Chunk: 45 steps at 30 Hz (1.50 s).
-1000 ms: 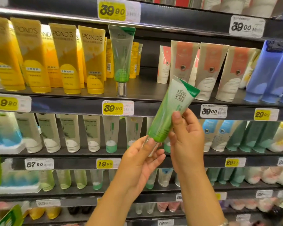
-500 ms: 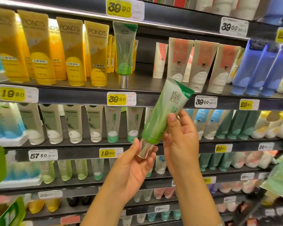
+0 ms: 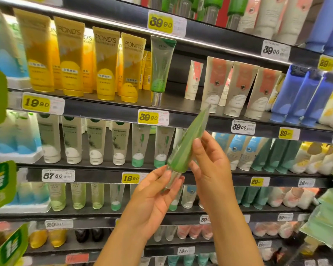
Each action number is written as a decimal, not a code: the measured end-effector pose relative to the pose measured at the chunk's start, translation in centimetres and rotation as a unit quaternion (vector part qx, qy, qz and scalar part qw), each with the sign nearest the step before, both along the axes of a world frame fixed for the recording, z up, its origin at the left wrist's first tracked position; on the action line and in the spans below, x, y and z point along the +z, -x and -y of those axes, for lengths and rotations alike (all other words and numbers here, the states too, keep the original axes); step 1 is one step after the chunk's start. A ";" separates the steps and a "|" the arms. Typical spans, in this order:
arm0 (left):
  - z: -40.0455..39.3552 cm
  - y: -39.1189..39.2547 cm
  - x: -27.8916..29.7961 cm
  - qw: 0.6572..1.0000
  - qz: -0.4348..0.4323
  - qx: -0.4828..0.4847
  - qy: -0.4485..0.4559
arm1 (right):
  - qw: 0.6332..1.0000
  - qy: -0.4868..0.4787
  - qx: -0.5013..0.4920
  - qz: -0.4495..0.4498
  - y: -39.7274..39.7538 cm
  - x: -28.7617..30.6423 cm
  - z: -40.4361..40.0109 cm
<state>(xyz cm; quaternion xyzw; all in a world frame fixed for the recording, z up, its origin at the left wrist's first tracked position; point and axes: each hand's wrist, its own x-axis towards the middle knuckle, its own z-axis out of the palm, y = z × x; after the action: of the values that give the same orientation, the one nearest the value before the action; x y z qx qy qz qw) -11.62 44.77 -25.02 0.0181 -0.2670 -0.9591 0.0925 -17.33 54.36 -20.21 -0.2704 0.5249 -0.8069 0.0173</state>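
A green tube [image 3: 188,143] with a silver cap is held tilted in front of the shelves, crimped end up and to the right, now seen edge-on. My left hand [image 3: 154,196] cradles the cap end, fingers and thumb curled around it. My right hand [image 3: 210,167] grips the tube's middle from the right, thumb on its near side. A matching green tube [image 3: 161,66] stands cap-down on the upper shelf beside the yellow tubes.
Store shelves [image 3: 108,110] hold rows of tubes: yellow Pond's tubes [image 3: 104,64] upper left, beige-and-coral tubes [image 3: 238,87] to the right, blue tubes [image 3: 300,96] far right, white-green tubes [image 3: 96,143] below. Yellow price tags line the shelf edges. Green packets [image 3: 327,219] hang lower right.
The tube has been rotated about its length, so its printed face turned away and its thin edge faces me. The camera view shifted slightly up and left.
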 end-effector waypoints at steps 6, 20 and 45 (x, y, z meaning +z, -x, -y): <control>0.2 -0.7 -0.1 0.999 0.004 0.007 0.046 | 0.999 -0.024 0.009 -0.023 -0.4 -0.3 -0.2; 0.4 -1.6 -0.1 0.999 -0.003 -0.030 0.024 | 0.997 0.056 0.047 0.040 -1.1 -0.5 0.5; -0.4 -1.4 -0.4 0.999 0.025 -0.021 0.021 | 0.991 0.099 -0.013 0.090 -0.9 -1.3 -1.1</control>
<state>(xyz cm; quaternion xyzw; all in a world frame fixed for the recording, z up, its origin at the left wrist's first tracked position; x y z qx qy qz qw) -10.18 45.17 -25.45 0.0340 -0.2894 -0.9543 0.0659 -16.43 55.51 -21.50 -0.1900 0.4418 -0.8763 0.0276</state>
